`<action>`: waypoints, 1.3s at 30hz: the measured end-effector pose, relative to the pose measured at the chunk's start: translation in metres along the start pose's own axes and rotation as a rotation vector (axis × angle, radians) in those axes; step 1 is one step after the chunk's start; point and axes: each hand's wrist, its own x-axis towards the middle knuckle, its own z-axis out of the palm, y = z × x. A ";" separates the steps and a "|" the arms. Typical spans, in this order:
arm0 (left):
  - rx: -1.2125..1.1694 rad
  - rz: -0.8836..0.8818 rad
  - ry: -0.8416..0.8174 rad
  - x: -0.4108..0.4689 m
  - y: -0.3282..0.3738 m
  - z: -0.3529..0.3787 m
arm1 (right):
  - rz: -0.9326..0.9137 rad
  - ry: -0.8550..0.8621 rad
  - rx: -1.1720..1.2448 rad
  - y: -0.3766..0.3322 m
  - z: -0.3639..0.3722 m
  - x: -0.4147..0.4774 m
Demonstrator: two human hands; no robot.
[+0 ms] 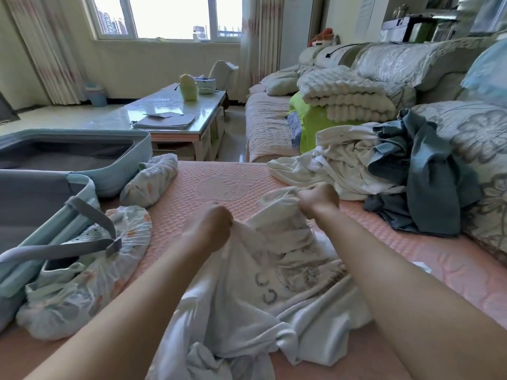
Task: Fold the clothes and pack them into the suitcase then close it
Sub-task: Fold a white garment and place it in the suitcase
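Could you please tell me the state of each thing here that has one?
suitcase, open
white printed shirt, crumpled, unfolded
left hand, gripping the shirt
right hand, gripping the shirt
clothes pile, heaped, unfolded
floral bundle, bunched, outside the suitcase

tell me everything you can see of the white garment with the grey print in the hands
The white garment with a grey sketch-like print is thin, soft cloth, crumpled and unfolded. It lies on the pink quilted cover, bunched toward the camera. The left hand and the right hand each grip its raised far edge.
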 end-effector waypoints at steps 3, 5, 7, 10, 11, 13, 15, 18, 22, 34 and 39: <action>-0.280 -0.143 0.209 0.022 0.006 -0.004 | 0.110 0.282 0.284 0.018 -0.024 0.017; -0.512 -0.206 0.297 0.037 0.014 -0.002 | 0.035 0.340 0.327 0.031 -0.031 0.024; -0.698 -0.200 0.258 0.047 0.023 0.007 | -0.085 0.160 0.305 0.043 -0.034 0.026; -0.663 -0.045 -0.018 0.049 0.033 0.026 | -0.195 -0.166 0.110 0.050 -0.029 0.017; -0.565 0.017 -0.093 0.046 0.032 0.030 | -0.242 -0.243 0.023 0.053 -0.025 0.016; -0.370 0.091 -0.199 0.037 0.024 0.035 | -0.294 -0.357 -0.196 0.047 -0.021 0.000; -0.205 0.171 -0.241 0.024 0.014 0.034 | -0.366 -0.403 -0.352 0.041 -0.014 -0.016; 0.080 0.210 -0.351 -0.002 0.009 0.019 | -0.534 -0.415 -0.443 0.020 -0.014 -0.051; 0.124 0.184 -0.506 -0.031 -0.006 -0.003 | -0.462 -0.779 -0.511 0.014 -0.013 -0.092; 0.370 0.131 -0.093 -0.041 -0.015 -0.026 | -0.472 -0.334 -0.562 0.034 -0.047 -0.114; -0.057 0.501 -0.230 -0.063 0.056 0.008 | -0.380 -0.519 -0.625 0.047 -0.071 -0.111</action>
